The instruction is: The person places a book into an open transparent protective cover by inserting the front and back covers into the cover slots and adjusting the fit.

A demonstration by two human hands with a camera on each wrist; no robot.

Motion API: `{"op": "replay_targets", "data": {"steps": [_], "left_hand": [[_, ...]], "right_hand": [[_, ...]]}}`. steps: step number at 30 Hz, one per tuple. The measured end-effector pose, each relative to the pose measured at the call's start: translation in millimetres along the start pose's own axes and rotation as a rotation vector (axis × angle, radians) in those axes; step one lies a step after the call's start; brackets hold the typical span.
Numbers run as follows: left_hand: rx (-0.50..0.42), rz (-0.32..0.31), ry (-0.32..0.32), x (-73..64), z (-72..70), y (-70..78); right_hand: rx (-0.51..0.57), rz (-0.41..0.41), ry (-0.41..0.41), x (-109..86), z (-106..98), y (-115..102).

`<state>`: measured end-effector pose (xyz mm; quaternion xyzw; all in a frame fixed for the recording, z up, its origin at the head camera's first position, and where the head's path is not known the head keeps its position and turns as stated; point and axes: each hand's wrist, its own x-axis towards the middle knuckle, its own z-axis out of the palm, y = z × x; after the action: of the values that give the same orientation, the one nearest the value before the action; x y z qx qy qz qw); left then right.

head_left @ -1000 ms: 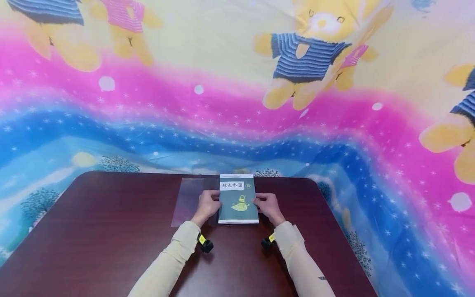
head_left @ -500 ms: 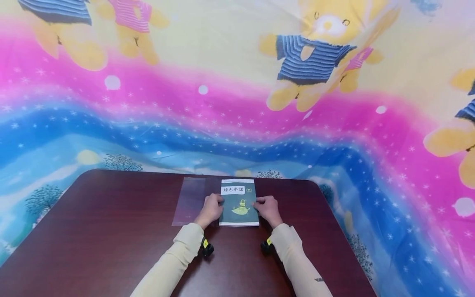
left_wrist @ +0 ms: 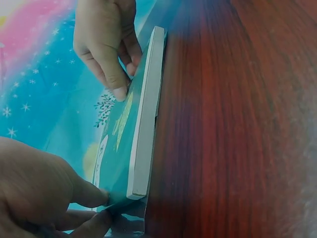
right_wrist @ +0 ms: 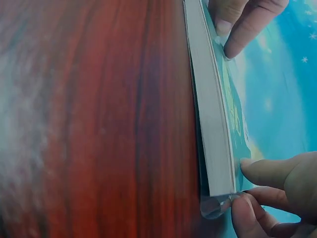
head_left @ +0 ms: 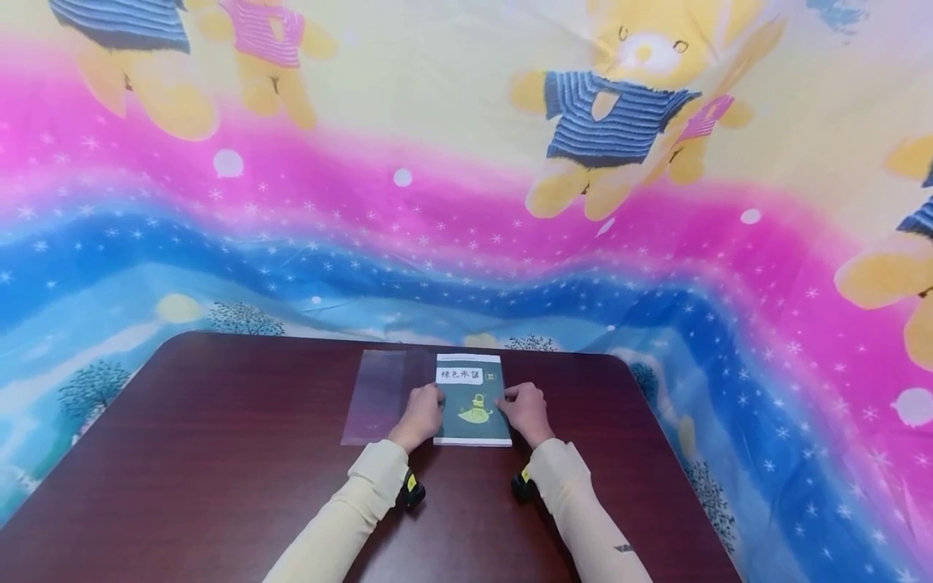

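A paperback book (head_left: 470, 413) with a green cover, a yellow drawing and a white title panel lies face up near the table's far edge. My left hand (head_left: 420, 417) grips its left edge, thumb over the cover. At the opposite edge, my right hand (head_left: 526, 411) pinches the book with its thumb on the cover and fingers lower at the side. Clear plastic sheet (head_left: 375, 397) spreads flat to the left of the book. In the right wrist view, a curled bit of clear plastic (right_wrist: 213, 207) sticks out by the book's corner, close to the right fingertips.
The dark red-brown wooden table (head_left: 219, 453) has rounded far corners. A patterned cloth (head_left: 437, 210) with bears and snowflakes hangs right behind it. Black wrist cameras (head_left: 412, 491) with yellow tags sit at both cuffs.
The book has come down a little and slightly toward me, with both hands still at its sides. The left hand has shifted slightly nearer. The plastic sheet stays in place.
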<state>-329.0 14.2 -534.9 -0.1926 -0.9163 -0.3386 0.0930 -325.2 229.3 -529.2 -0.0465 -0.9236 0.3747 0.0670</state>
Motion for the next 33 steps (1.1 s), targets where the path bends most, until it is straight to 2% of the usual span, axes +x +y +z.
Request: {"op": "replay_targets", "data": {"steps": [6,10,14,17,23,26,33], "left_hand": [[0.002,-0.019,0.001,-2.8,0.7,1.7],[0.038,0.014,0.016,0.1,3.2,2.2],[0.058,0.059,0.028,4.5,-0.8,3.9],[0.021,0.065,0.021,8.1,-9.1,1.0],[-0.064,0.056,0.056,11.8,-29.8,-24.4],[-0.07,0.018,0.045,8.0,-42.3,-40.4],[0.035,-0.063,-0.088,-12.8,-63.1,-76.4]], "right_hand": [[-0.062,0.006,-0.032,1.6,2,-5],[-0.152,0.012,-0.062,4.4,-3,-8],[-0.235,0.013,-0.147,7.8,-13,-11],[-0.267,-0.015,-0.237,11.8,-19,-13],[-0.322,-0.073,-0.361,17.0,-20,-15],[-0.348,-0.068,-0.398,16.4,-18,-15],[-0.409,-0.089,-0.419,12.2,-9,-13]]}}
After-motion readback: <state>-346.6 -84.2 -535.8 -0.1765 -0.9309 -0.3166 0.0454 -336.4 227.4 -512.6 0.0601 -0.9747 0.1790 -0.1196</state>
